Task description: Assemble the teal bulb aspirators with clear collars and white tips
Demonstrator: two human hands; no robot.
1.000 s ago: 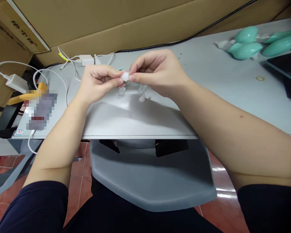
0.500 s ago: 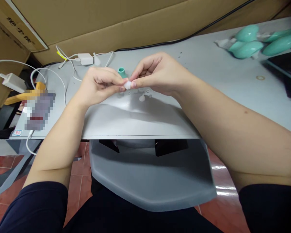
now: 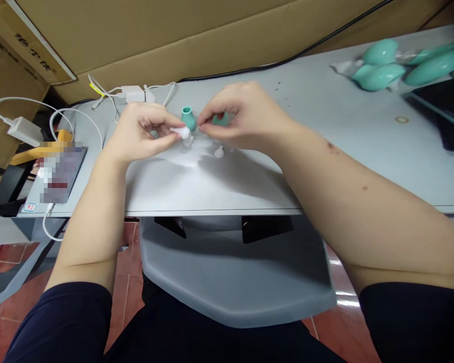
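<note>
My left hand (image 3: 142, 128) pinches a small white plastic nozzle (image 3: 182, 132) between thumb and fingertips, its wide end facing right. To its right, my right hand (image 3: 245, 113) is closed in a pinch, thumb and forefinger tips together; whatever may be between them is too small to make out. Behind the nozzle stands a teal rubber bulb (image 3: 188, 120) with its round mouth upward. More teal (image 3: 220, 120) shows through the gap in my right hand's fingers. On the table below lie a small clear part (image 3: 188, 141) and another white nozzle-like piece (image 3: 219, 152).
Several teal bulbs (image 3: 380, 75) lie at the back right, beside a dark flat object (image 3: 442, 108) and a small ring (image 3: 401, 120). White chargers (image 3: 133, 94) with cables and a blurred phone (image 3: 62, 174) occupy the left. A cardboard wall (image 3: 212, 40) borders the table (image 3: 212, 199).
My hands have moved apart: the right has let go of the white nozzle, which stays in the left and has shifted left. The teal bulb is now more exposed between them.
</note>
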